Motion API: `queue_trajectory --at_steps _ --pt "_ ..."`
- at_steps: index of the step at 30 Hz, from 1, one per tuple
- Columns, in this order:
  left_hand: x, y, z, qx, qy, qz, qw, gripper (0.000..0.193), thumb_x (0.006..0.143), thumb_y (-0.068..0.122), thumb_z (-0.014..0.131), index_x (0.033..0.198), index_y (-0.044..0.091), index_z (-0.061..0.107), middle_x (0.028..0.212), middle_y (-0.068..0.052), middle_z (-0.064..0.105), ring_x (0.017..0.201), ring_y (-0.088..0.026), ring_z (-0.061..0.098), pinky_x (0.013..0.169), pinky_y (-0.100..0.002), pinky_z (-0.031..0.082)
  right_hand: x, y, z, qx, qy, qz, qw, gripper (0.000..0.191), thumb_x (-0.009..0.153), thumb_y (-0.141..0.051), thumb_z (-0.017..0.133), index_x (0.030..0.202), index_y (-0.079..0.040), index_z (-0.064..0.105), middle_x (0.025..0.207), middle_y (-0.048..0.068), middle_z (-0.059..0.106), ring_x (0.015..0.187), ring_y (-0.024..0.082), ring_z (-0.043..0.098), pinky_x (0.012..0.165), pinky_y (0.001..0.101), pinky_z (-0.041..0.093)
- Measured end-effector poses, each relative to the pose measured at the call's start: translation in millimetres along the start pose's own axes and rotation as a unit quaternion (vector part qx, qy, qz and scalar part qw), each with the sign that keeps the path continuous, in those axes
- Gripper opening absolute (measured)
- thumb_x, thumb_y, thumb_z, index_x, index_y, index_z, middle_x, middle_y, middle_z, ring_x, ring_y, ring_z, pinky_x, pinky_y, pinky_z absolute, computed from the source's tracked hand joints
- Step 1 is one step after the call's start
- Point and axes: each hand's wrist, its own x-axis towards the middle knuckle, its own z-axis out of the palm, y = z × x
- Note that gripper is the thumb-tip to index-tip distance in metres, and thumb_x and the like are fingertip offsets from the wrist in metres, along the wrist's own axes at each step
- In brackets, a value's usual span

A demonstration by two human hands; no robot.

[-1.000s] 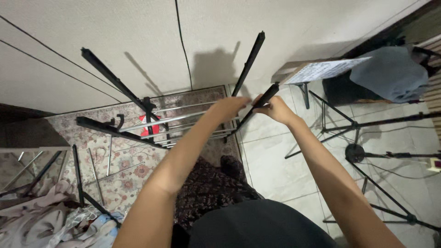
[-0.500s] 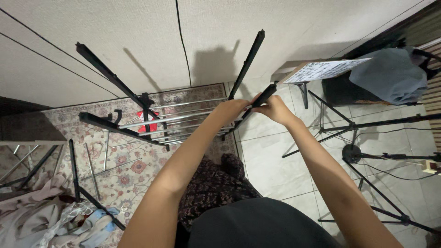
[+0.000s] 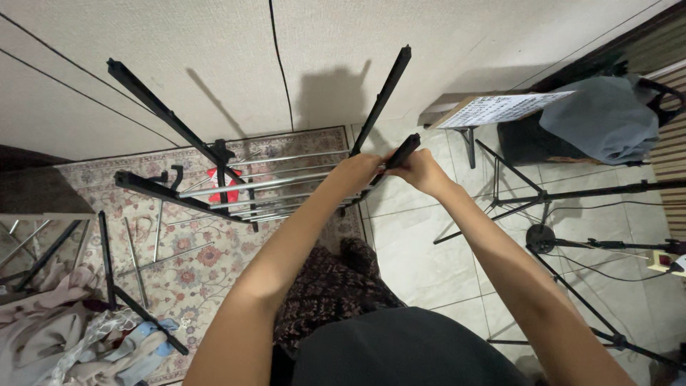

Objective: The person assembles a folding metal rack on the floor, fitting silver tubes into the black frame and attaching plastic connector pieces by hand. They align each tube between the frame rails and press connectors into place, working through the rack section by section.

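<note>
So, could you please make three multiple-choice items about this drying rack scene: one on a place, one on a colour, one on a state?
1. Where does the patterned rug lie?
A. under the drying rack
B. on the wall
C. over the music stand

2. What colour are the rack's side bars?
A. white
B. black
C. yellow

3. What are both hands doing?
A. hanging free
B. holding cloth
C. gripping one rack bar

Answers: 1 A, the drying rack stands over it. 2 B, they look black against the pale wall. 3 C, the left hand and right hand close on the same black bar.
</note>
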Motion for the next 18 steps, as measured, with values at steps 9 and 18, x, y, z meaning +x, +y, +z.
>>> queue_trajectory --at_steps 9,18 --pt "-5 29 -21 -0.013 0.002 -0.035 0.999 0.035 0.097 0.021 0.062 0.131 0.011 0.063 0.095 -0.016 0.072 0.091 -0.037 0.070 0.073 -0.052 0.055 -3 5 4 0.057 0.002 0.011 0.998 0.033 0.090 -0.012 0.076 0.120 -0.001 0.069 0.102 0.011 0.080 0.095 0.018 0.078 0.082 0.0327 0.062" --pt "-88 -3 28 0.245 0.089 0.140 0.955 0.025 0.090 0.019 0.073 0.111 0.007 0.066 0.111 -0.006 0.068 0.113 -0.025 0.060 0.100 -0.044 0.046 -6 69 54 -0.037 -0.014 0.075 0.996 0.051 0.079 -0.025 0.089 0.117 0.002 0.068 0.114 0.017 0.074 0.101 0.026 0.074 0.085 0.0359 0.062"
